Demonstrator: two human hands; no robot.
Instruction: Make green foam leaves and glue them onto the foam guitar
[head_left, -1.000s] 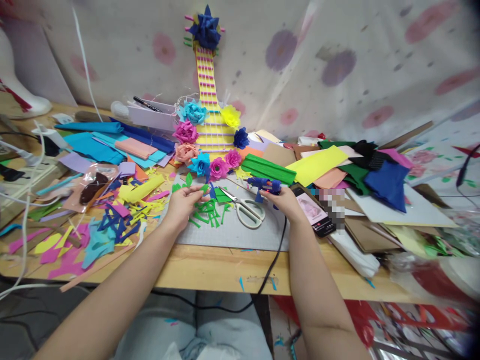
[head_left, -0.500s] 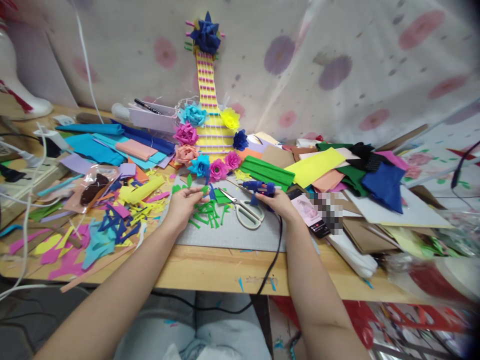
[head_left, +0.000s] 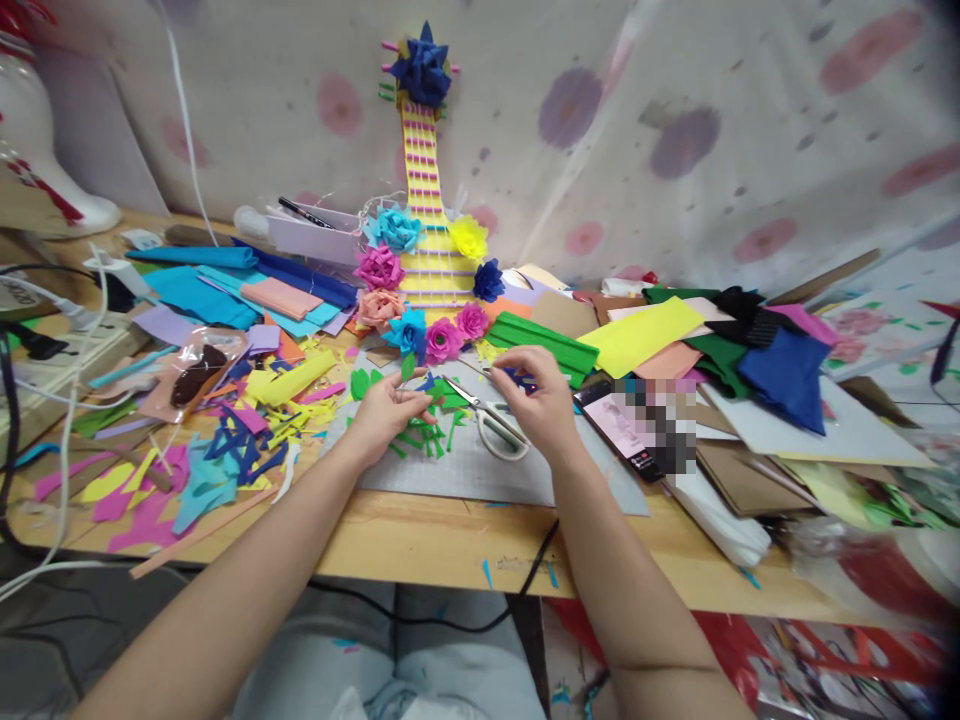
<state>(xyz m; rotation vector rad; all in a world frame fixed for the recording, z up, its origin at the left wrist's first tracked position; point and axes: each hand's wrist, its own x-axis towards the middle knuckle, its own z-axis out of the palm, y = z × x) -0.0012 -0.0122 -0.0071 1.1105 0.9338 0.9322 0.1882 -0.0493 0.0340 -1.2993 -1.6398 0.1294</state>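
Head view: the scissors [head_left: 475, 403] lie on the mat [head_left: 450, 480]. Left of them, the left hand [head_left: 390, 412] is over green scraps [head_left: 431, 438], thumb and fingertips drawn close; whether they pinch one, I cannot tell. Just right of the scissors, the right hand [head_left: 534, 400] has curled fingers and partly hides the blue glue gun [head_left: 519, 379]; its grip is unclear. Beyond the scissors stands the flowered guitar [head_left: 439, 285]; the phone [head_left: 616, 425] lies to their right.
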